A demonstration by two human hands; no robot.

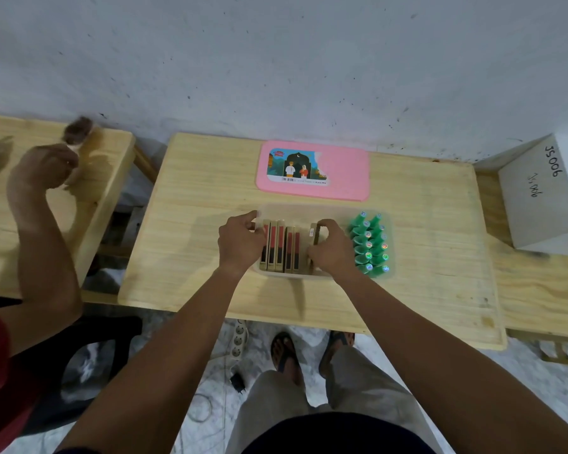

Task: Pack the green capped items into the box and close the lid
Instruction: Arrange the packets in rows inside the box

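Plainly left hand (240, 239) gripped the box (309, 208), right hand (332, 250) pinched a carton (313, 231); light slick bottles (369, 244) wanted cap-holds

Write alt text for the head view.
Two hands work in a clear box on a wooden table: the left hand grips its left end, the right hand grips a tan carton from an upright row. Green capped items fill the box's right end; the pink lid lies flat behind it.

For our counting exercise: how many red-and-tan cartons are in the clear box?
6 cartons: five stand side by side at the clear box's left end, one in the right hand. Hands may hide more.
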